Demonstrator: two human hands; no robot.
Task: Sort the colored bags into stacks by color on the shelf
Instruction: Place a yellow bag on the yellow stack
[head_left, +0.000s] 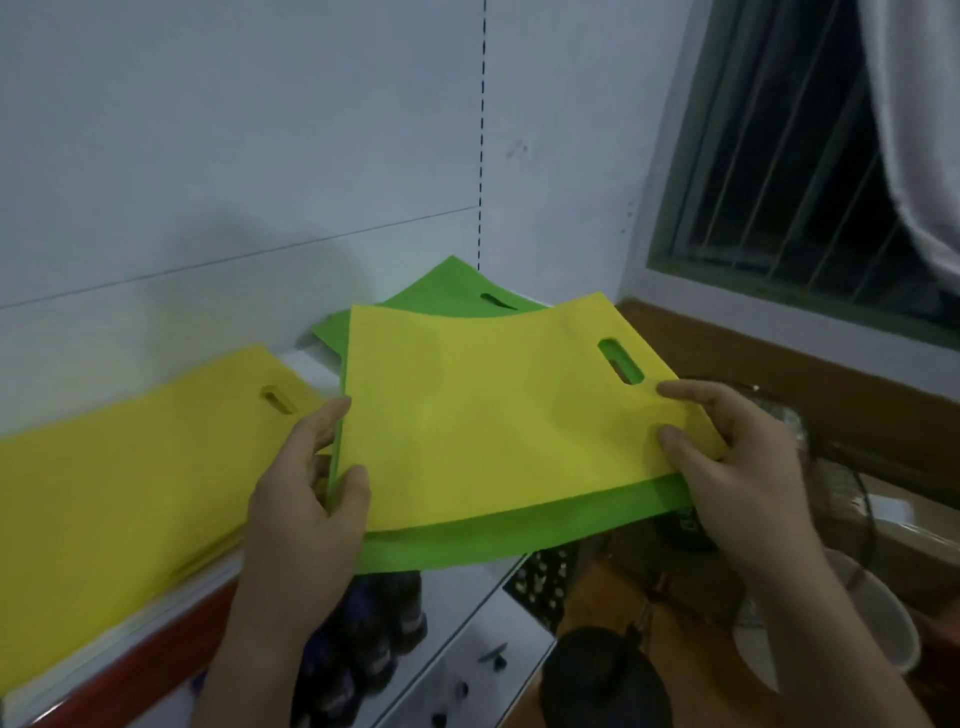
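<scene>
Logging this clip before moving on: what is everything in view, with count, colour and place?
top yellow bag: one, yellow, held at the right end of the shelf
lower green bag: one, green, directly under it
rear green bag: one seen, green, shelf's back corner
yellow stack: count unclear, yellow, shelf left
bottles: several, dark, below shelf
window: one, dark, barred, upper right
left hand: grips the bags' left edge
right hand: pinches the yellow bag's right edge
</scene>
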